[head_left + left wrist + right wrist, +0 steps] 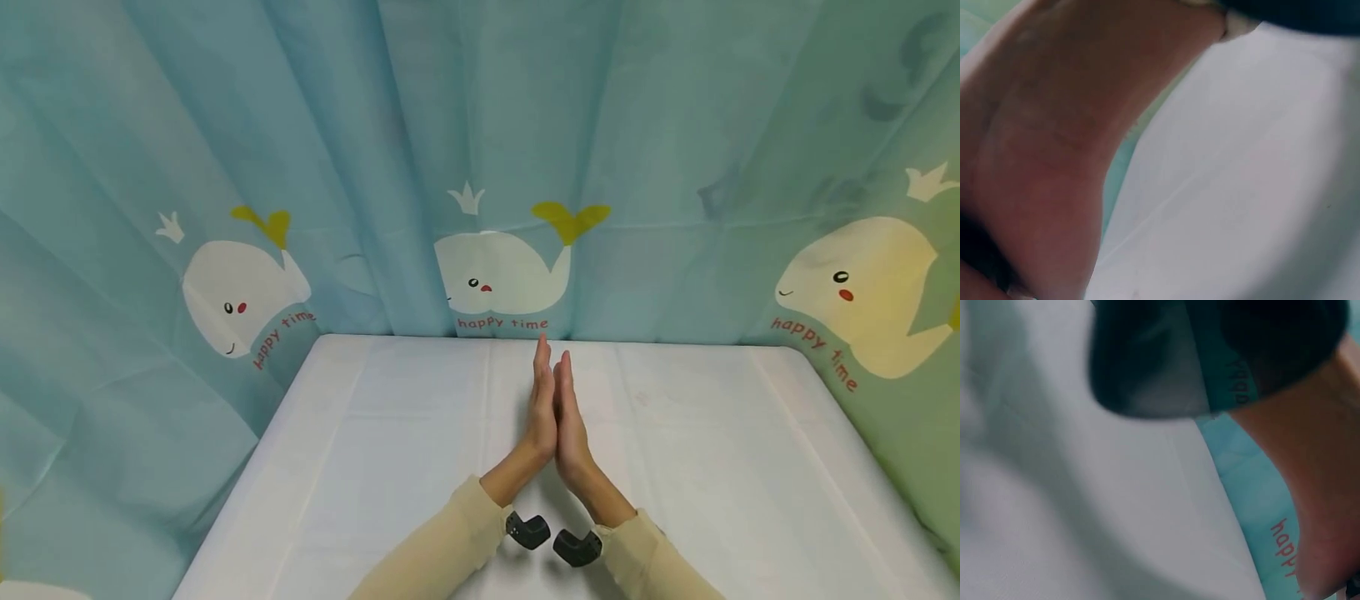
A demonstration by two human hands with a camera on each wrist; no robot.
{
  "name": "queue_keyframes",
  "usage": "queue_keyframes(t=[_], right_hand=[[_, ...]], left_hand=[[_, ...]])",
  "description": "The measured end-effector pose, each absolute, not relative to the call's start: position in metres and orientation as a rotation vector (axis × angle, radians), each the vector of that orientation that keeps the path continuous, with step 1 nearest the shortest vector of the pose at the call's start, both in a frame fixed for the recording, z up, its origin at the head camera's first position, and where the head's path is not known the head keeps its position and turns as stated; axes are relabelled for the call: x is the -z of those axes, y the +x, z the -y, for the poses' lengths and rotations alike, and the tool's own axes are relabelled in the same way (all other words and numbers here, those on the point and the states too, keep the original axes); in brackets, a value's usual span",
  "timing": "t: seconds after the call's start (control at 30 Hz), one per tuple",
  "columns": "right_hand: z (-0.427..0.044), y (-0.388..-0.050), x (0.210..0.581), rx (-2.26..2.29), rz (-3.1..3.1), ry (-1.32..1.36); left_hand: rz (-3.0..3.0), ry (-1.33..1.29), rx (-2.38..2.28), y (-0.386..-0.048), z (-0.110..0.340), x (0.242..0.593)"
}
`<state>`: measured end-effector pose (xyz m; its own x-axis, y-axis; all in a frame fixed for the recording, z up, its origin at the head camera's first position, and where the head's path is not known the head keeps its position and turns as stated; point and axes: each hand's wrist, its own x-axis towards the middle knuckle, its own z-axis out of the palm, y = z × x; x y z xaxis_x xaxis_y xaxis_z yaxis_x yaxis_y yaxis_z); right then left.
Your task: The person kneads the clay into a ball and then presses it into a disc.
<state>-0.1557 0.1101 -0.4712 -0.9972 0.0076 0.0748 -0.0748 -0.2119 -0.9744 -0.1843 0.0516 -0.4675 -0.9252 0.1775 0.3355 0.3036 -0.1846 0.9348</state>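
Observation:
Over the white table (405, 433), my left hand (541, 417) and right hand (572, 429) meet palm to palm in the head view. Their fingers are straight and point away from me, toward the far table edge. No object shows in either hand, though the inner faces of the palms are hidden. Both wrist views show mostly bare skin close up and blurred, with the fingers out of clear sight.
Small black wrist cameras, a left one (528, 531) and a right one (577, 548), sit by the beige cuffs. A blue-green curtain (360, 125) printed with white whales hangs behind and beside the table.

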Motion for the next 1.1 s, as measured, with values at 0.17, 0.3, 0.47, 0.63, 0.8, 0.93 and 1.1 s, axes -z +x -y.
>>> queue_keyframes(t=[0.17,0.3,0.47,0.63,0.8,0.93,1.1], right_hand=[[-0.106,-0.152,0.472,-2.463,1.917,0.039],[-0.101,-0.149,0.472,-2.462,1.953,-0.004],[-0.102,-0.152,0.466,-2.439,1.935,0.029],[-0.106,-0.160,0.455,-2.375,1.890,0.077],[-0.113,-0.166,0.448,-2.299,1.914,0.026],[-0.119,-0.170,0.448,-2.347,1.882,-0.081],[-0.110,-0.166,0.450,-2.378,1.935,-0.064]], left_hand=[[1.941,-0.538,2.277,-0.191,-0.047,0.469],[1.917,-0.501,2.290,-0.198,-0.044,0.472],[1.894,-0.588,2.370,-0.198,-0.043,0.468],[1.938,-0.664,2.441,-0.187,-0.043,0.455],[1.953,-0.630,2.561,-0.175,-0.042,0.448],[2.004,-0.584,2.554,-0.168,-0.041,0.445],[1.966,-0.504,2.509,-0.181,-0.039,0.447]])
